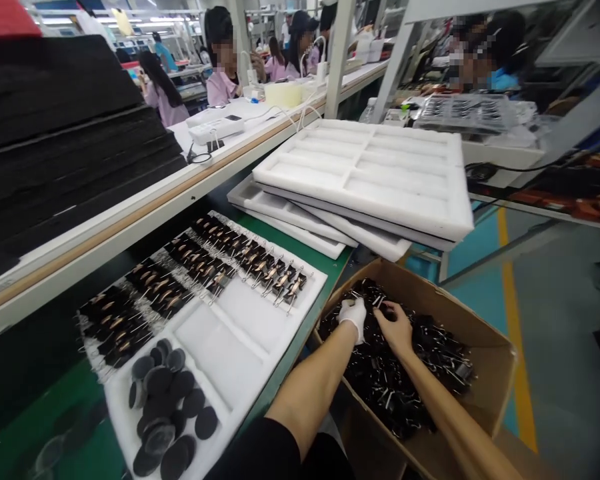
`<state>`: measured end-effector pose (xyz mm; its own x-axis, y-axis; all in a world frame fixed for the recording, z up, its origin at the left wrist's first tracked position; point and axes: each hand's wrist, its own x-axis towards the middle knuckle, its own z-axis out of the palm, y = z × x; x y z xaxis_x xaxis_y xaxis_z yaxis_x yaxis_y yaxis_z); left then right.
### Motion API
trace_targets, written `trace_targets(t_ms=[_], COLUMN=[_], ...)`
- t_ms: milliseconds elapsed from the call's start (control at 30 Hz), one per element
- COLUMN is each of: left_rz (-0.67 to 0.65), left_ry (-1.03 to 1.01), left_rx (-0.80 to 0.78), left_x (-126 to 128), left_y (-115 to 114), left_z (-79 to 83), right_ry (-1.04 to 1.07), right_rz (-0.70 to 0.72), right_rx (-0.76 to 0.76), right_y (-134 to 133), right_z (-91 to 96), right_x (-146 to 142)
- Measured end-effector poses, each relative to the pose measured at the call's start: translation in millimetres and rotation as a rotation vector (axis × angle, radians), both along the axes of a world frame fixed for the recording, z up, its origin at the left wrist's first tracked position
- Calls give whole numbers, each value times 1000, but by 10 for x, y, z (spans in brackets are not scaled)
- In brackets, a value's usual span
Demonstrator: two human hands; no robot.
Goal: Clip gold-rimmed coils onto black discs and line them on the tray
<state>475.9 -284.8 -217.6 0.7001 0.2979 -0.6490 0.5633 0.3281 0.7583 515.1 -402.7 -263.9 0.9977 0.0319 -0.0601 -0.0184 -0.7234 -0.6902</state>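
Both my hands reach into a brown cardboard box (485, 373) full of black binder clips (380, 383), standing to the right of the bench. My left hand (353, 317), in a white glove, is curled down among the clips. My bare right hand (394, 327) presses into the pile beside it, fingers bent; what either holds is hidden. On the bench to the left lies a white foam tray (215, 347) with rows of black binder clips (200, 267) in its far compartments and several round black pads (163, 413) in a near one.
A stack of empty white foam trays (365, 180) overhangs the bench behind the box. Black foam sheets (65, 133) are piled on the raised shelf at left. Other people sit working at benches beyond. A grey floor with a yellow line (513, 320) lies to the right.
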Motion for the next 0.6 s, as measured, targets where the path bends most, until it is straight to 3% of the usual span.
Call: trace_targets(t_ms=[133, 300, 533, 600], left_rz=[111, 140, 153, 141], left_ry=[74, 55, -146, -179], left_rx=[23, -6, -145, -208], left_x=[27, 5, -248, -308], left_y=[-81, -89, -185, -188], left_z=[-49, -44, 419, 485], right_ry=[-158, -319, -581, -631], right_rz=[-22, -78, -75, -42], right_rx=[125, 187, 149, 120], right_y=[7, 172, 11, -22], right_z=[-37, -12, 512, 628], right_x=[-174, -338, -545, -560])
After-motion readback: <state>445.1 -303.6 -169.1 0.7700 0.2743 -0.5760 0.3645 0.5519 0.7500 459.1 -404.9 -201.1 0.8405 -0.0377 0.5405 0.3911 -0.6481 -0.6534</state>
